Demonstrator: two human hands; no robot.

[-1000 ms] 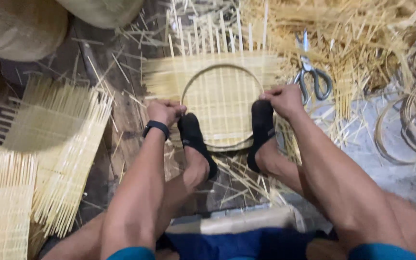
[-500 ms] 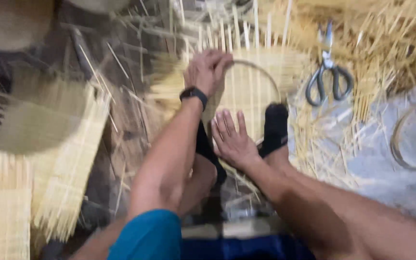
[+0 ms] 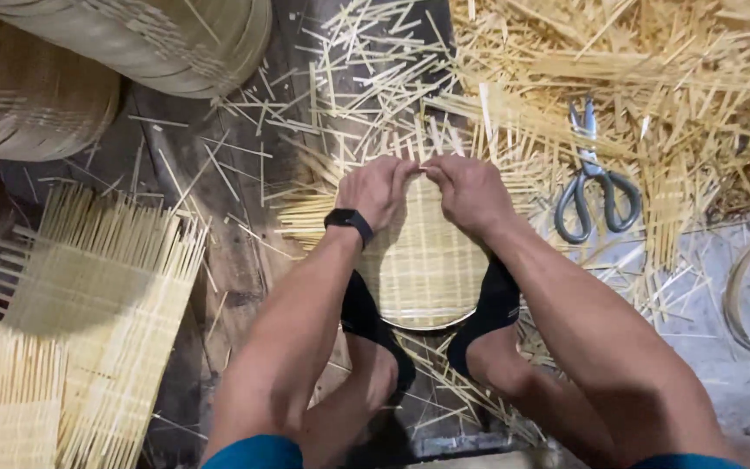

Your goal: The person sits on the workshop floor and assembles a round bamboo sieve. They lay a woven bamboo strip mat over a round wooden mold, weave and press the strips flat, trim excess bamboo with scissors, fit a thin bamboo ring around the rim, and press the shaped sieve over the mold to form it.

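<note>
1. Head view: a person's left hand (image 3: pixel 377 191) and right hand (image 3: pixel 470 193) meet at the far rim of a round woven bamboo mat (image 3: pixel 423 260), each grip pinched shut on a thin strip there; the mat lies on the floor, pinned by two black-socked feet (image 3: pixel 366 317).
2. Risk, as judged: a brittle strip could snap or spring loose if bent sharply, or the mat slip from under the feet.
3. Scissors (image 3: pixel 596 178) lie near on the right amid loose splints (image 3: pixel 653 78); stacked mats (image 3: pixel 88 295) crowd the left, leaving little open floor.
</note>
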